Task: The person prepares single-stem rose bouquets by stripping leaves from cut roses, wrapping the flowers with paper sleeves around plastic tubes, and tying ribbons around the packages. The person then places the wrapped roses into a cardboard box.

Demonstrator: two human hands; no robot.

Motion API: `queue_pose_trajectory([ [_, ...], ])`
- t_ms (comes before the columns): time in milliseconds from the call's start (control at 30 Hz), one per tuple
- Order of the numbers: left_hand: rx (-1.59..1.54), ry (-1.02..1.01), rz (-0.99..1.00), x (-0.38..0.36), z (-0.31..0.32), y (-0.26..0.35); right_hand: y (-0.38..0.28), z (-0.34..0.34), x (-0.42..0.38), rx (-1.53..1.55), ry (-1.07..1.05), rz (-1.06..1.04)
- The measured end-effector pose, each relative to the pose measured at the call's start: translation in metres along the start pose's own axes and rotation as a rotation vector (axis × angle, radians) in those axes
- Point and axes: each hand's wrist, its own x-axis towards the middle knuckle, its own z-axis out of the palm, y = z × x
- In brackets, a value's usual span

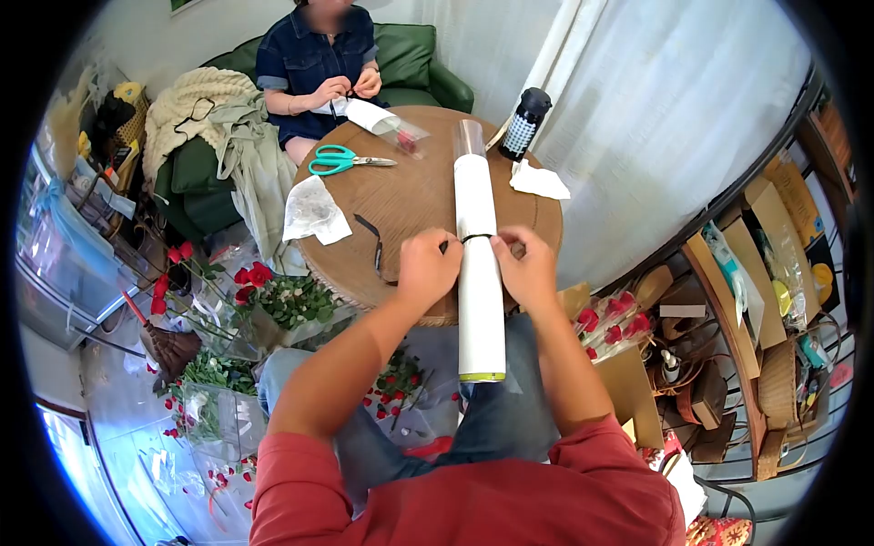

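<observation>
A long white paper roll (480,309) lies lengthwise across the table's near edge, its lower end over my lap. Clear plastic film (469,138) sticks out of its far end, and yellow-green shows at the near rim. Round its middle runs a thin black ribbon (476,237). My left hand (429,269) is closed on the ribbon's left side, beside the roll. On the other side my right hand (528,266) pinches the ribbon, with fingertips against the paper. A loose black ribbon strip (377,244) lies left of my left hand.
The round wooden table (419,196) holds teal-handled scissors (337,161), crumpled paper (315,211), a white tissue (539,180) and a black-topped bottle (525,126). Opposite, a person (314,68) handles a wrapped rose (406,141). Red roses (255,274) stand at left; shelves (728,328) at right.
</observation>
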Motion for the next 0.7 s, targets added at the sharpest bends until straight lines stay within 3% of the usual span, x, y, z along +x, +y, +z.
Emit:
queue_pose_trajectory([
  [100,-0.007,0.098,0.118,-0.017,0.012,0.008,-0.003,0.003,-0.014,-0.021,0.074,-0.041],
  [167,-0.006,0.132,0.122,-0.024,0.019,0.015,0.004,0.006,-0.018,-0.063,0.115,-0.078],
  [333,-0.032,0.094,0.069,-0.026,0.022,0.025,0.011,0.008,-0.021,0.104,0.174,0.085],
  [533,-0.1,0.131,0.061,-0.026,0.025,0.022,0.015,0.007,-0.023,0.042,0.242,-0.085],
  [700,-0.113,0.114,0.066,-0.024,0.029,0.023,0.015,0.004,-0.025,0.058,0.223,-0.046],
])
